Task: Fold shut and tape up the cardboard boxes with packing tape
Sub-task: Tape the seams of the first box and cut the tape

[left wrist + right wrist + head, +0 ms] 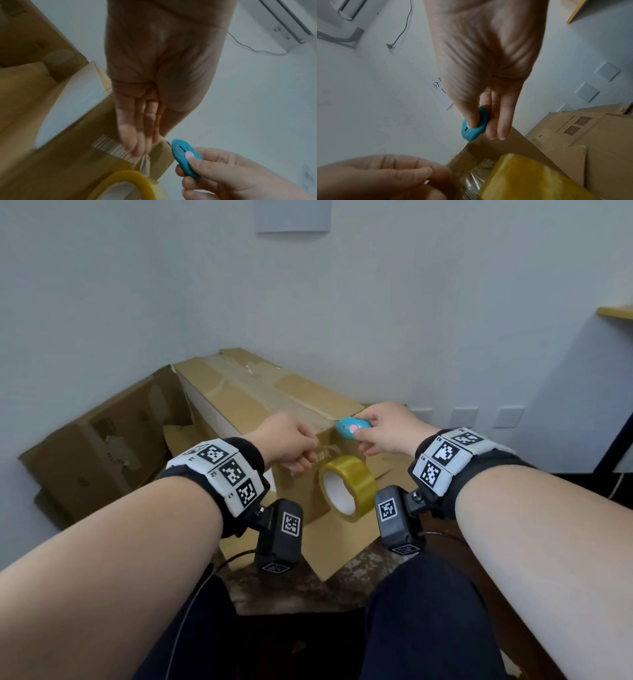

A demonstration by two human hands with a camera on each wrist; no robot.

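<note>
Pinching the tape strip (145, 164), the left hand (289, 441); the right hand (387, 429) grips a blue cutter (186, 158), blade visible only left-wrist.

paper sheet (441, 90) on wall, partly hidden character "分"

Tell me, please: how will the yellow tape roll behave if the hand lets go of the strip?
The tape roll hangs by its strip, pinched in the left hand, so it would probably drop. Being round, it may roll away. The loose strip looks thin and crinkled, likely floppy.
</note>
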